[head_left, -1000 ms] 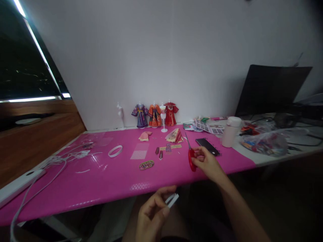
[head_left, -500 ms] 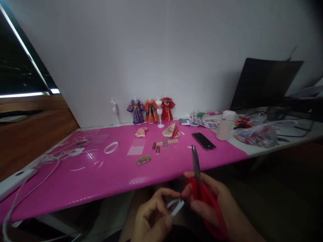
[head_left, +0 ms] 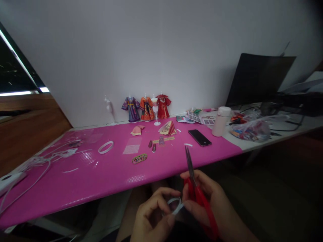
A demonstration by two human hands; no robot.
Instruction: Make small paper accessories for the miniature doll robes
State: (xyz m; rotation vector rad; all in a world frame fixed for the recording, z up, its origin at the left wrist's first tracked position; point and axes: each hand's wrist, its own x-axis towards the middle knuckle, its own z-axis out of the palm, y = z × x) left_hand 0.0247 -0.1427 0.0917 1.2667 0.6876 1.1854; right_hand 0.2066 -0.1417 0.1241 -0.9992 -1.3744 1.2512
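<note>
My left hand (head_left: 153, 215) pinches a narrow white strip (head_left: 178, 209) that curls into a small loop between thumb and fingers. Close beside it on the right, my right hand (head_left: 210, 198) is wrapped round red-handled scissors (head_left: 205, 205). The scissor blades point up and away, nearly closed. The thumb and a finger of my right hand come up to the strip's end; whether they grip it I cannot tell. Both hands are held over my lap, in front of the table's near edge.
On the pink table cover (head_left: 101, 178) lie a roll of white tape (head_left: 106, 147), an oval case (head_left: 139, 158), a phone (head_left: 200, 137) and small cloth pieces (head_left: 168, 128). Miniature robes (head_left: 130, 109) stand along the wall. A bottle (head_left: 221, 121), plastic bag (head_left: 252, 130) and monitor (head_left: 259, 80) are right; cables (head_left: 47, 158) left.
The view has shifted slightly, so the table's things sit a little further left. My right fingers have come nearer the strip's end, and the strip's loop looks rounder.
</note>
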